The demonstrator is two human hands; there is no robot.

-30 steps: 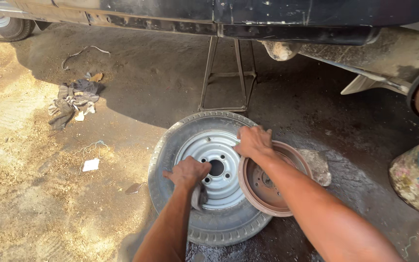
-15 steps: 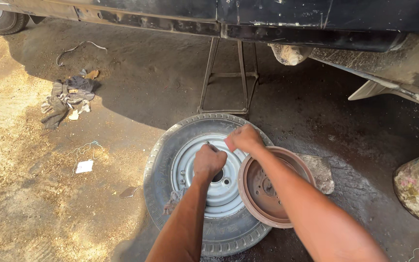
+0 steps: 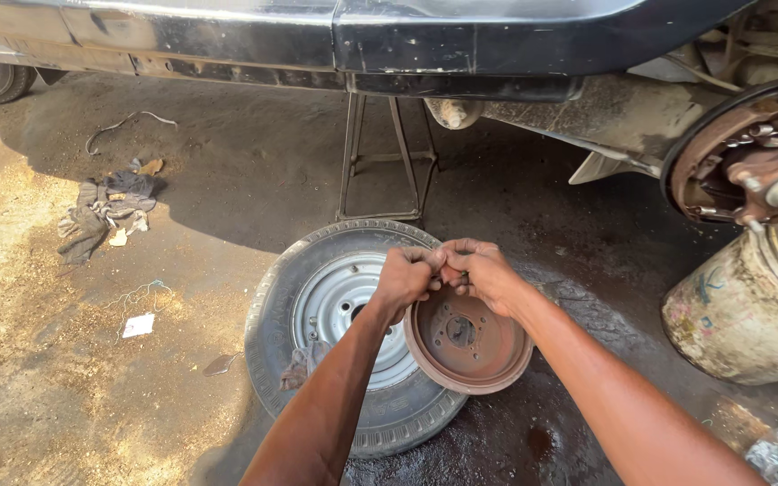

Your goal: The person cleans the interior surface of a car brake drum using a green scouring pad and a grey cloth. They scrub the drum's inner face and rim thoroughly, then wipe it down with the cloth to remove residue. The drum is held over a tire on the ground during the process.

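Both hands meet above the wheel (image 3: 353,333), the left hand (image 3: 404,279) and right hand (image 3: 483,270) touching fingertip to fingertip, pinched on something too small to make out. The rusty drum (image 3: 468,340) lies flat just below them, leaning on the tyre's right edge, nearer the right hand.

My left hand (image 3: 404,277) and right hand (image 3: 482,268) meet fingers to fingers above the wheel (image 3: 344,333), which lies flat on the ground (image 3: 65,378). The drum (image 3: 468,340) leans on the wheel's right edge, just below my hands. Behind the wheel a stand (image 3: 387,162) props the car (image 3: 335,36). The bare hub (image 3: 749,171) sits far right, a bucket (image 3: 749,315) under it. Rags (image 3: 105,211) lie well off to the left, with a paper scrap (image 3: 138,325) nearer me.
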